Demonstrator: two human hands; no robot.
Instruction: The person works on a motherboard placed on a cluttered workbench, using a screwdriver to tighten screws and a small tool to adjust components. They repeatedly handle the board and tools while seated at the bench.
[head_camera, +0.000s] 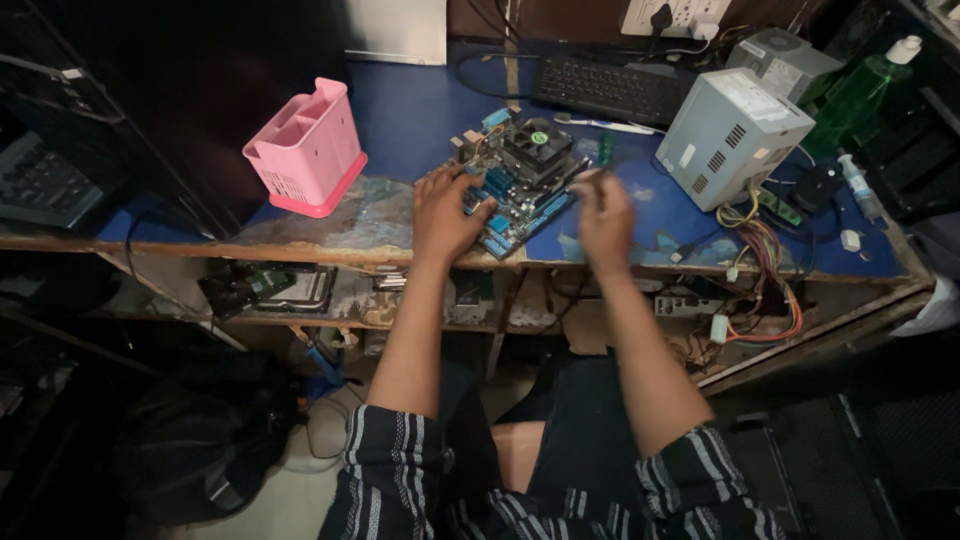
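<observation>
- Motherboard (520, 185) lies on the blue bench (410, 110), between pink caddy (305, 150) and grey power supply (730, 135).
- Left hand (447, 212) rests on the board's near edge, fingers spread.
- Right hand (604, 212) grips a thin tool (583, 176) over it.

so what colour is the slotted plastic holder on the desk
Pink, with a darker pink base; the holder shows clearly in the head view.

Bare blue desk (410, 110) lay open between pink plastic caddy (308, 148) and motherboard (520, 180); hand could pass there. Left hand (445, 212) rested on board's near-left edge, right hand (605, 212) just right of it, blurred. Right side blocked by grey power supply (732, 135) and its wire bundle (765, 255). Behind the board, keyboard (612, 88) closed off the back. Green bottle (855, 95) crowded far right corner.
</observation>
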